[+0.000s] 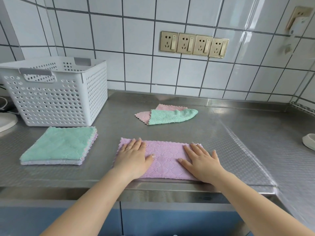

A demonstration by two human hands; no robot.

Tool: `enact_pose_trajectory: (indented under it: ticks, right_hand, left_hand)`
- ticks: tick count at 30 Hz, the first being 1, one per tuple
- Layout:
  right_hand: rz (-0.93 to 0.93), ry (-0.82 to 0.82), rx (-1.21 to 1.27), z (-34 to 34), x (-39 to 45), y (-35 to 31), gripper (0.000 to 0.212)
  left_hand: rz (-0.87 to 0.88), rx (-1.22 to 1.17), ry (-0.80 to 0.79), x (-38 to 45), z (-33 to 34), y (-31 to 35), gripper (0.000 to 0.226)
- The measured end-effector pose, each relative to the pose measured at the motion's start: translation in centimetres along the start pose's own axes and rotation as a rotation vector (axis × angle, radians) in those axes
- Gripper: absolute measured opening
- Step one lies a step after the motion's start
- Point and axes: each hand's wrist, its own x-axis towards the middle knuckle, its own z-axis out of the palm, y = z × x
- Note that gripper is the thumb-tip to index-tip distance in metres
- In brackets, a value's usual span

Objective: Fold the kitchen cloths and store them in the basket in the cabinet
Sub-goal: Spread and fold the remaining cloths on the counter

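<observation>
I see both hands flat on the purple cloth (pixel 164 160) at the lower centre of the frame, near the front edge of the steel counter (pixel 221 133). The left hand (pixel 132 158) presses the cloth's left end, fingers straight and close together, thumb out to the side, a ring on one finger; it grips nothing. The right hand (pixel 202 161) presses the right end, fingers spread wide and flat, also gripping nothing. The cloth lies as a long rectangle, its near edge smooth like a fold and its far edge scalloped.

At the left of the frame a stack (pixel 59 145) of folded cloths sits on the counter, a green one on top, with purple and pale edges showing below. Just behind the stack, in the upper left, stands the white perforated basket (pixel 56 99); I cannot see its inside floor. Above centre, well apart from the hands, a green cloth (pixel 170 117) lies crumpled over a pink cloth (pixel 143 115), both unfolded. Four sockets (pixel 194 44) are on the tiled wall
</observation>
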Motion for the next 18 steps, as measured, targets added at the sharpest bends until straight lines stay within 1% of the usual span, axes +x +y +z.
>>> enact_pose_trajectory:
  ticks: [2, 3, 4, 5, 6, 8, 11, 13, 18]
  right_hand:
    - [-0.035, 0.055, -0.009, -0.8, 0.5, -0.6, 0.062]
    - [-0.089, 0.113, 0.007, -1.3, 0.8, -1.0, 0.051]
    - [-0.166, 0.164, 0.032, -1.7, 1.2, -1.6, 0.043]
    - [-0.258, 0.186, 0.059, -2.1, 1.5, -2.4, 0.041]
    - [-0.342, 0.173, 0.076, -2.3, 1.8, -3.3, 0.043]
    - [-0.449, 0.085, 0.063, -2.5, 2.3, -4.9, 0.050]
    - [-0.456, -0.019, -0.014, -2.6, 2.8, -5.9, 0.055]
    - [-0.438, -0.021, -0.053, -2.9, 3.0, -5.5, 0.054]
    - [-0.446, 0.025, -0.151, -3.4, 2.1, -3.8, 0.049]
  left_hand:
    - [0.145, -0.057, 0.137, -1.1, -0.5, 0.3, 0.052]
    - [0.253, -0.095, 0.185, -1.9, -0.7, 0.8, 0.047]
    - [0.360, -0.122, 0.198, -2.9, -0.9, 1.5, 0.044]
    - [0.447, -0.133, 0.184, -3.9, -1.1, 2.3, 0.043]
    - [0.523, -0.124, 0.183, -4.8, -1.1, 3.0, 0.042]
    - [0.615, -0.064, 0.235, -6.0, -0.7, 3.7, 0.036]
    - [0.632, 0.010, 0.246, -6.6, -0.8, 3.4, 0.033]
    - [0.625, 0.030, 0.265, -6.7, -0.8, 2.7, 0.035]
    - [0.620, 0.081, 0.222, -7.3, -1.4, 0.0, 0.041]
